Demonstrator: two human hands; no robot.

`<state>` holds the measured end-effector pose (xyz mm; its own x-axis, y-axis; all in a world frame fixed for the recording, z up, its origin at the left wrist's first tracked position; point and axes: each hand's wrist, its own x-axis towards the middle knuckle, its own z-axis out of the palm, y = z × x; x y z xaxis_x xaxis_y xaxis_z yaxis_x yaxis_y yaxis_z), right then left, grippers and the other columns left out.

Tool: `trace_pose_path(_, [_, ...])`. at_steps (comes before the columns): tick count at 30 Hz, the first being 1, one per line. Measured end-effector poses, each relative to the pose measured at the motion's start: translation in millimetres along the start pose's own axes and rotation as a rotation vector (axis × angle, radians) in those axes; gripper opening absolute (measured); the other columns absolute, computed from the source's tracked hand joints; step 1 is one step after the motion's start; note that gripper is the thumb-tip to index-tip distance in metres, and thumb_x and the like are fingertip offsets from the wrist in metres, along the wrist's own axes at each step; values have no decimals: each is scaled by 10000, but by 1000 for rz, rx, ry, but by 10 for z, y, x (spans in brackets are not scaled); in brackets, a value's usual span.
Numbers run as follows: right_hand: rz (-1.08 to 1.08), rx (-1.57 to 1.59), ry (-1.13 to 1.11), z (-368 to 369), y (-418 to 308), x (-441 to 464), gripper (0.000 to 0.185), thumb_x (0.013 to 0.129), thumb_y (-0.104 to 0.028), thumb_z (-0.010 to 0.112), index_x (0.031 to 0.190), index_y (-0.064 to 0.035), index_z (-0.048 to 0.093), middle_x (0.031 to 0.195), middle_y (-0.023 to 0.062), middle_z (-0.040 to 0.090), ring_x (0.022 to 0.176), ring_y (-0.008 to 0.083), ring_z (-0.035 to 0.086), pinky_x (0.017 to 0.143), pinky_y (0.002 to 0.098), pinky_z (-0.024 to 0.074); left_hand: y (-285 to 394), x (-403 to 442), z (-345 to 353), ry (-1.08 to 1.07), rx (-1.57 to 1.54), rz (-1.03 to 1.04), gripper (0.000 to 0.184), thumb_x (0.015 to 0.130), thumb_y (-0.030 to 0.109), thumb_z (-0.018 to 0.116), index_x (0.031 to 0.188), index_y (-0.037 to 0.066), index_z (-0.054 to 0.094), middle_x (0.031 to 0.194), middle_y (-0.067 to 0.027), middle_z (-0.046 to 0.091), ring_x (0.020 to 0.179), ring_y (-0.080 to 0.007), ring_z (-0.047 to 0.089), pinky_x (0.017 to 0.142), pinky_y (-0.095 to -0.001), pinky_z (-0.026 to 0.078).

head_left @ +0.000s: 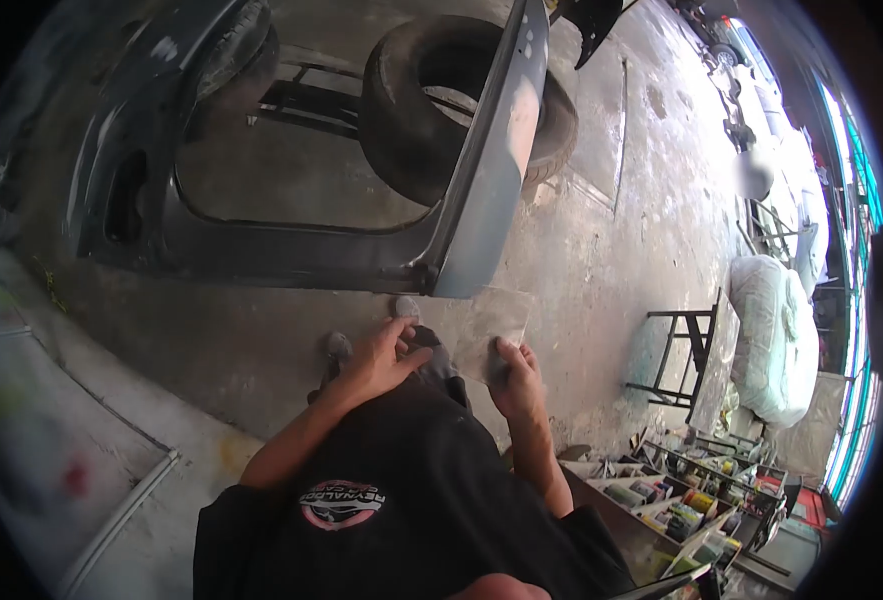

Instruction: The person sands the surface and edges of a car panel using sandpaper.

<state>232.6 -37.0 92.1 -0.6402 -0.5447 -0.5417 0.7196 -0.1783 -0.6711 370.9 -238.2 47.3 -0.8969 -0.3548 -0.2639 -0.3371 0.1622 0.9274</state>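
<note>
My right hand (518, 378) pinches the lower edge of a thin, dull grey sheet (489, 330), perhaps sandpaper, with the thumb on top. The sheet is close to the floor's colour, so its outline is hard to follow. To its left, my left hand (389, 358) is held in front of my body with loosely bent, parted fingers and nothing visible in it. Just beyond both hands stands a grey car body side panel (301, 243) with a large door opening. Its right pillar (491, 200) has a lighter, pinkish patch and reaches down near the sheet.
Behind the panel lie stacked tyres (391, 120) and a dark metal frame (311, 105). At right are a black stand (696, 350) and a plastic-wrapped bulky object (771, 340). Shelves (651, 510) with cans and bottles stand lower right. A white pipe (121, 525) runs along the left wall.
</note>
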Motion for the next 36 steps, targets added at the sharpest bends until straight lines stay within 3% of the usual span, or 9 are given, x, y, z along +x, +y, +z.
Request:
trace_pose_path(6, [-7,-119,77,179,440,-541,377,978,-181,705,1301,-16,603,1184,94,704,1032,212,691,932,372,553,-212,80,150,214,-144,69,779,848,408,836,1386,-44,501,1281,-233,624,1203,-337,613,1012,-440,494])
trace_pose_path(7, [-20,-134,58,250,412,-618,389,992,-88,646,1359,-2,550,1230,101,683,1017,181,681,873,337,562,-207,128,166,224,-132,84,783,850,420,832,1383,-50,502,1301,-240,613,1224,-341,602,1031,-438,479])
trace_pose_path(15, [-113,-150,-75,2,333,-667,385,953,-81,700,1310,-1,579,1188,99,705,1009,184,688,860,335,570,78,531,315,292,-185,141,710,910,460,766,1350,-52,545,1326,-247,611,1280,-356,566,1091,-432,415])
trace_pose_path(21, [-51,-91,-117,-37,122,-466,290,959,-109,720,1215,-1,640,1136,100,727,990,171,693,857,330,568,13,492,337,222,-275,-81,570,961,465,708,1216,-35,606,1010,-146,712,957,-217,678,847,-355,534])
trace_pose_path(24, [-44,-169,-119,-193,28,-297,276,970,-117,713,1211,2,649,1092,86,739,941,161,700,842,327,568,87,330,209,200,-70,-143,489,967,409,723,1147,-31,609,880,-72,685,766,-110,624,700,-290,514])
trace_pose_path(27, [-26,-158,-137,-254,-87,-108,272,978,-131,707,1205,6,646,1077,80,737,926,150,691,826,322,567,194,312,195,341,-75,-46,400,975,247,745,1194,-38,569,883,-49,652,764,-71,597,694,-231,489])
trace_pose_path(31, [31,-92,-126,-283,-109,193,286,988,-152,700,1210,16,638,1076,87,726,919,136,673,813,313,563,531,480,215,497,-136,87,499,964,189,752,1338,-30,505,851,-43,637,661,-72,549,608,-246,467])
trace_pose_path(34, [47,-60,-110,-190,-121,312,296,989,-166,703,1210,21,637,1079,89,725,937,136,674,811,314,565,813,576,106,444,166,59,569,961,179,746,1431,3,477,847,-45,643,646,-72,543,581,-276,470])
trace_pose_path(36, [49,-99,-120,-129,-104,369,306,990,-174,704,1208,28,634,1085,90,724,945,139,672,825,315,557,752,662,15,423,372,141,515,937,182,762,1396,44,573,793,-52,611,608,-106,535,570,-296,469])
